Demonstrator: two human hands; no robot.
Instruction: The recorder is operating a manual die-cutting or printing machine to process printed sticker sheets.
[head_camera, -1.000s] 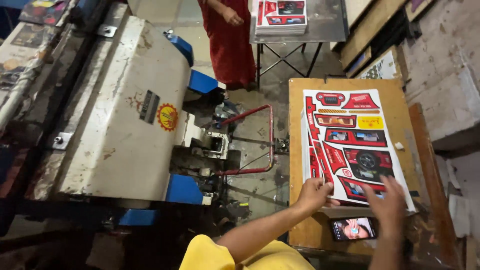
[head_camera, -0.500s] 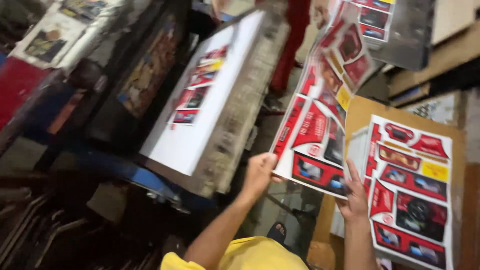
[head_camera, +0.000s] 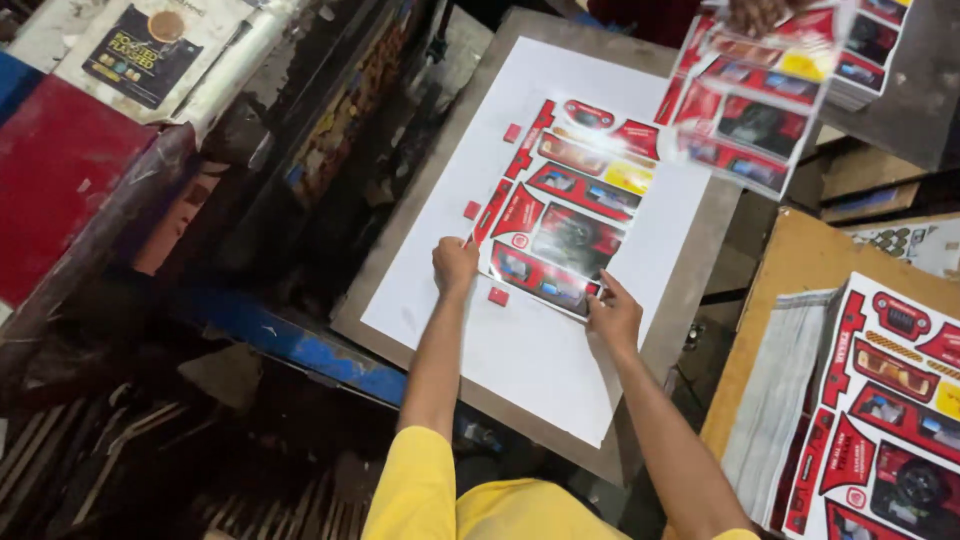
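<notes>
Grimy workshop machinery surrounded a tilted grey press bed (head_camera: 690, 270) faced with a white backing sheet (head_camera: 540, 350). On it lay a red printed die-cut carton sheet (head_camera: 570, 215), being squared against small red register tabs (head_camera: 498, 296). The left hand (head_camera: 453, 265) pressed its lower left corner, fingers curled and nearly closed, pinching nothing. The right hand (head_camera: 614, 318) lay half open, fingertips on the lower right edge. Seating looked almost done; the next move probably called for nudging the edges flush. Another person's hand (head_camera: 760, 14) held a similar sheet (head_camera: 755, 105) above; a stack of printed sheets (head_camera: 885, 410) sat on a wooden counter (head_camera: 790, 270).
</notes>
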